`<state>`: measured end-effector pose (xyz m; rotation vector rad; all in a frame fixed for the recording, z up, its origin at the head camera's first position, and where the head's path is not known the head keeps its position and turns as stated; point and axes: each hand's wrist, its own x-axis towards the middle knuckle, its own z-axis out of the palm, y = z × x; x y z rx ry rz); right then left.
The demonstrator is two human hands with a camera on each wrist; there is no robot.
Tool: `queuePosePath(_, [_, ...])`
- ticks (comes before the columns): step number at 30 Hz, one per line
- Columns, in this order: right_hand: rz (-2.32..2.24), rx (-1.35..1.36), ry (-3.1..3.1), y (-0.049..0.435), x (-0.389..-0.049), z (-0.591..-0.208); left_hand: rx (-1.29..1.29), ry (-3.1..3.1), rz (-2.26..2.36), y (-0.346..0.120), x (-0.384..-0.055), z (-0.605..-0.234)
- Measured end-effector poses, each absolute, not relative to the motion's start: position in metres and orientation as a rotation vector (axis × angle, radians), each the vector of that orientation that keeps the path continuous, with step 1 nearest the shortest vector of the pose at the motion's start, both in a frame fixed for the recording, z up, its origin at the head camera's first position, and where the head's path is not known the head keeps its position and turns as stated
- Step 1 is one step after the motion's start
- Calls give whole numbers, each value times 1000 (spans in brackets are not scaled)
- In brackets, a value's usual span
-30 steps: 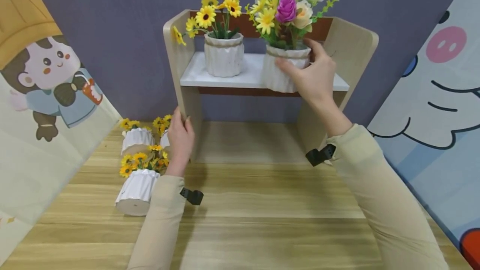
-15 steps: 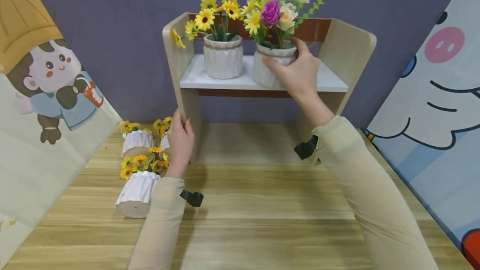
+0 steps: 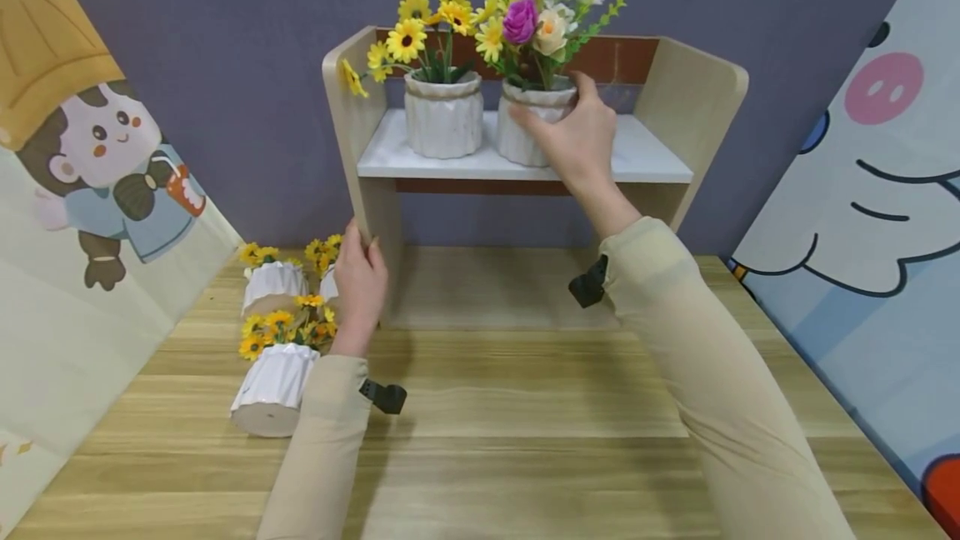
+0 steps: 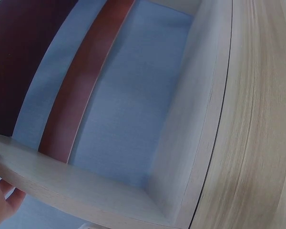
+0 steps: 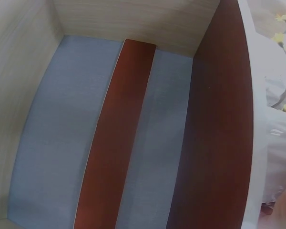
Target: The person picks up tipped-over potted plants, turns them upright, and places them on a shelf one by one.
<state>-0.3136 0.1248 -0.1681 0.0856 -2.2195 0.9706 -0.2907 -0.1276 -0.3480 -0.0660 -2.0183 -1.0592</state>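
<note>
My right hand grips a white ribbed flowerpot from its right side, thumb in front and fingers behind the rim. The pot bears a mixed bouquet with a purple rose, a cream rose and yellow daisies. It stands upright on the white upper shelf. Just left of it is another white pot with yellow sunflowers. My left hand holds the left side panel of the wooden shelf unit, thumb on one side. In the left wrist view, fingers show at that panel's edge.
Several white pots of yellow flowers lie tipped over left of the unit, one pot nearest the front. The wooden table extends in front. A cartoon panel stands at the left, another at the right.
My right hand has moved the bouquet pot leftward and back along the upper shelf, closer to the sunflower pot. My left hand has stayed on the side panel.
</note>
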Motion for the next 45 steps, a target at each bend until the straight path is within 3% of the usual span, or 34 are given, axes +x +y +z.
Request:
queuePosePath(25, [1053, 22, -2325, 120, -317, -168, -63, -2026, -1067, -128, -294, -350])
queuePosePath(45, [996, 159, -2319, 138, -290, -176, -45, -2034, -1079, -129, -295, -351])
